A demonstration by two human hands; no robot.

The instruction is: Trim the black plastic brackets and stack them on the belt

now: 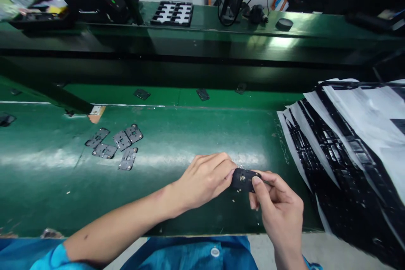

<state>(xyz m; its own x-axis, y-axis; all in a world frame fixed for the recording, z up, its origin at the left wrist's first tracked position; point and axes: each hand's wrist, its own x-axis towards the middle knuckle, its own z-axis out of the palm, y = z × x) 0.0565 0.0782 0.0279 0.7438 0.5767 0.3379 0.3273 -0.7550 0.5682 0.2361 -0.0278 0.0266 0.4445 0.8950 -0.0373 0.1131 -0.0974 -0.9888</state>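
A small flat black plastic part [242, 180] with rounded corners and a cutout in its middle is held just above the green bench. My right hand [280, 209] is closed on its right end, thumb on top and fingers beneath. At the left edge, the bent fingers of my left hand [207, 181] are closed against the part; their tips are partly hidden. Tiny pale bits [233, 201] lie on the bench below it. To the left lies a loose group of several similar black plastic parts [122, 140], some overlapping.
Stacked black trays with white sheets [351, 147] fill the right side. Several more black parts [203, 94] lie on the bright green strip behind the bench [177, 135]. A slanted green post [47, 86] stands at left. The raised shelf carries a black-and-white tray [173, 12].
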